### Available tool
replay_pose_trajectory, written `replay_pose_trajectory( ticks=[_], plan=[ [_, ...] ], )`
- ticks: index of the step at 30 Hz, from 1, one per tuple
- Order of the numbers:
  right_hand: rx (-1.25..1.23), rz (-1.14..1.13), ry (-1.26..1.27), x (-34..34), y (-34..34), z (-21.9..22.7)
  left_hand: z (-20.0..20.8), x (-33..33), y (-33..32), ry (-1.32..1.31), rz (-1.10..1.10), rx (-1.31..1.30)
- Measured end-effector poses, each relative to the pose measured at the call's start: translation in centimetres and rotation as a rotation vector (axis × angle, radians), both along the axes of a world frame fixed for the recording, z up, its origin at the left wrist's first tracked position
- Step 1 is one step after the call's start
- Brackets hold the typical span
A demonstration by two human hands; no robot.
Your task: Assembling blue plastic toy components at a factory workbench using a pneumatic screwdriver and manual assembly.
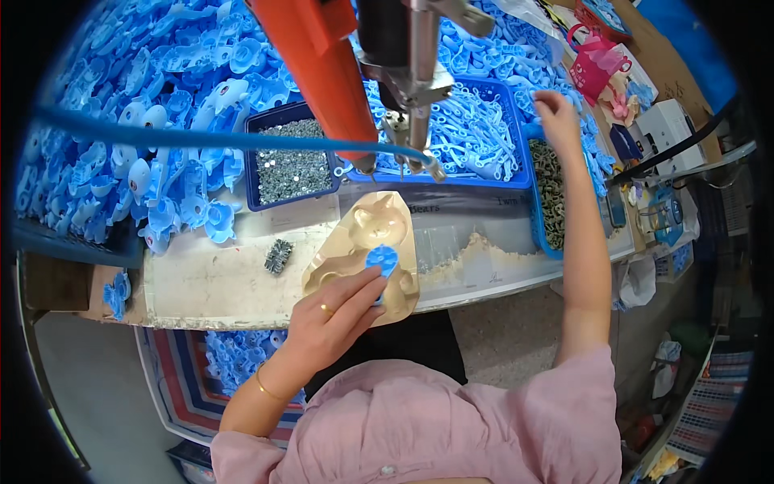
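My left hand (339, 310) grips a small blue plastic part (382, 260) with a rounded, ridged top. It rests over a tan moulded fixture (379, 222) with hollows shaped to a figure, near the table's front edge. My right hand (558, 121) is stretched out to the far right with its fingers curled together, among loose blue parts and above a blue tray (538, 234) of dark metal pieces. What those fingers hold, if anything, is too small to make out. A little heap of metal pieces (279, 256) lies left of the fixture.
An orange tool body (318, 73) and a metal driver head (419, 89) hang over the table, with a blue hose (226, 139) crossing. Behind stand a tray of screws (292, 165) and a tray of blue rods (476, 133). Blue shells (161, 121) pile up at left.
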State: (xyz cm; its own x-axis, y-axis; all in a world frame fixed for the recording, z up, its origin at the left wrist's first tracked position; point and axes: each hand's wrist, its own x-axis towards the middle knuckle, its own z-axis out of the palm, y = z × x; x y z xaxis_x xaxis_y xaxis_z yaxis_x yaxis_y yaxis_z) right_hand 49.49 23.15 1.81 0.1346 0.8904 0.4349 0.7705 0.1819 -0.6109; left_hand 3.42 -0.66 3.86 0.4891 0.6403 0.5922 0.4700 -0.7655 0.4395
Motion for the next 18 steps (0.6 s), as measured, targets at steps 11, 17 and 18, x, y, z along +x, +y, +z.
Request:
replay_pose_trajectory(
  ticks=[11, 17, 18],
  plan=[
    [-0.172, -0.008, -0.593, 5.4, 7.2, -1.9, -0.5, -2.0, -0.8, -0.004, 0.16, -0.105],
    [-0.231, 0.063, 0.252, 4.1, 2.9, 2.3, -1.4, -4.1, -1.9, -0.007, 0.262, -0.098],
    [-0.268, 0.115, 0.422, 4.5, 2.1, 2.3, -1.5, -4.1, -2.0, -0.021, 0.261, -0.109]
  ],
)
